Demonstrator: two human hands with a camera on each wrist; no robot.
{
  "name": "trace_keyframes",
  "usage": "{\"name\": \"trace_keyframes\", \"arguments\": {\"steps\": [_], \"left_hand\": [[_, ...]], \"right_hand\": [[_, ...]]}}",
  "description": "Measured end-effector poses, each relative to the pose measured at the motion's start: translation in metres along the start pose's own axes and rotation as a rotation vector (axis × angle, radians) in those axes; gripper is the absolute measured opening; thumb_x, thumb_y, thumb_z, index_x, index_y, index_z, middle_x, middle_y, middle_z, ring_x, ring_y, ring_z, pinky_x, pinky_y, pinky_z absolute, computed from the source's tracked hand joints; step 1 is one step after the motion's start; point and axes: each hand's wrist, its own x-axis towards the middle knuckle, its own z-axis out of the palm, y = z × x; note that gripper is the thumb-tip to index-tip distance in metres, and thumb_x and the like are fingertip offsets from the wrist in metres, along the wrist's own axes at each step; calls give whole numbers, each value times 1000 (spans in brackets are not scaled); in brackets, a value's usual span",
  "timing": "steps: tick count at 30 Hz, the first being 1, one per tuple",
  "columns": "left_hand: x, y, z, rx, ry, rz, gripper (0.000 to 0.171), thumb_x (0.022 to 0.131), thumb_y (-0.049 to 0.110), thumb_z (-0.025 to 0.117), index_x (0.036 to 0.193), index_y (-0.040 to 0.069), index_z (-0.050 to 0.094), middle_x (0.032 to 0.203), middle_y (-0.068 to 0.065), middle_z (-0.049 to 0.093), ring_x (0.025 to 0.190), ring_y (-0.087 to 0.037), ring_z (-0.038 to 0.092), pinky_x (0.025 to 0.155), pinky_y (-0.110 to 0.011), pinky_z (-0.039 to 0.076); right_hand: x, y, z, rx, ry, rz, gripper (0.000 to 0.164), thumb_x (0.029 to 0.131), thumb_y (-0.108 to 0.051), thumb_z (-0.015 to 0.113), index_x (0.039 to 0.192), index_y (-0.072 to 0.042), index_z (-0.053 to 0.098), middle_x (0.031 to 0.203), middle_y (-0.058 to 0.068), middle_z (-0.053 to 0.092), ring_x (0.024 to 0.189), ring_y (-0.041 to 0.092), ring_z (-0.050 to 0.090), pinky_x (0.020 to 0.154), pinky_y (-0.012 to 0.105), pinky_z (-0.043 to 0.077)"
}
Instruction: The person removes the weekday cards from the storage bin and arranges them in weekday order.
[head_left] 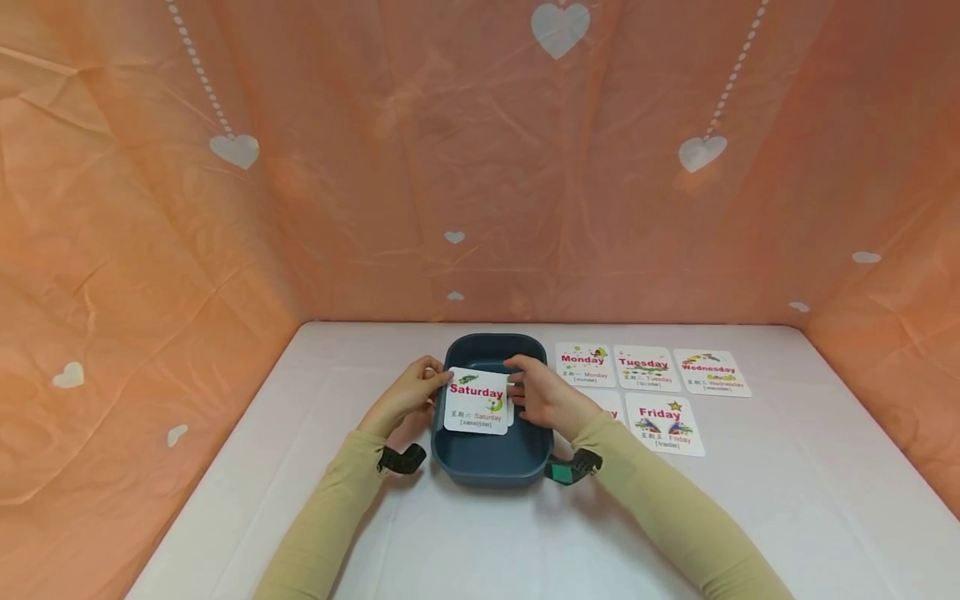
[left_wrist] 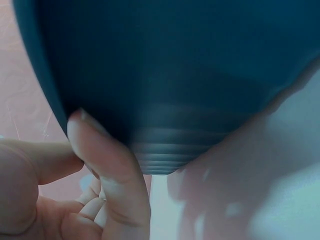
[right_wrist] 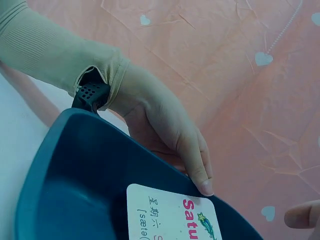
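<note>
A white card reading Saturday (head_left: 476,403) lies over the dark blue rectangular tub (head_left: 491,468), its upper left corner at the tub's left rim. My left hand (head_left: 407,393) pinches that corner between thumb and fingers. In the right wrist view, the left thumb (right_wrist: 202,182) shows right at the card's edge. A thin strip of a second card (head_left: 511,413) peeks out behind the Saturday card's right side. My right hand (head_left: 553,398) hovers over the tub's right rim, its fingers loosely bent beside the cards. The left wrist view shows mostly the tub's outer side (left_wrist: 150,75).
Right of the tub lie cards reading Monday (head_left: 583,367), Tuesday (head_left: 647,369), Wednesday (head_left: 711,373) and Friday (head_left: 664,425). Another card (head_left: 611,406) is partly covered by the right hand. White cloth (head_left: 480,542) covers the table, with an orange curtain (head_left: 480,167) behind.
</note>
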Motion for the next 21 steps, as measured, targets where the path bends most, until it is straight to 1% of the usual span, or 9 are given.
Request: {"name": "trace_keyframes", "arguments": {"steps": [3,8,12,15,21], "left_hand": [[0,1,0,7,3,-1,19,99,19,54,103,2,45,81,-9,57,60,-15,50,50,-25,37],[0,0,0,12,5,3,18,99,17,54,102,2,45,79,-8,57,59,-15,50,50,-25,37],[0,0,-1,5,4,6,18,99,17,53,101,2,44,79,-9,57,58,-15,51,49,-25,38],[0,0,-1,-3,5,0,17,99,17,53,101,2,45,80,-9,56,58,-15,51,49,-25,38],[1,-1,-1,-2,4,4,18,99,17,54,101,2,44,78,-8,55,57,-15,51,48,-24,38]], "right_hand": [[0,-1,1,-1,-6,3,70,96,-29,43,147,8,14,152,27,11,142,39,2,110,53,-1],[1,0,2,19,5,5,69,95,-28,44,146,8,16,152,27,13,141,39,5,111,51,1],[2,1,2,29,16,-5,68,95,-28,44,146,8,16,151,28,14,140,41,10,112,50,7],[2,3,1,37,33,-13,67,95,-26,46,145,7,18,150,26,17,138,43,17,112,50,12],[1,4,2,32,40,-34,65,93,-23,47,143,7,20,146,27,23,133,40,26,111,49,17]]}}
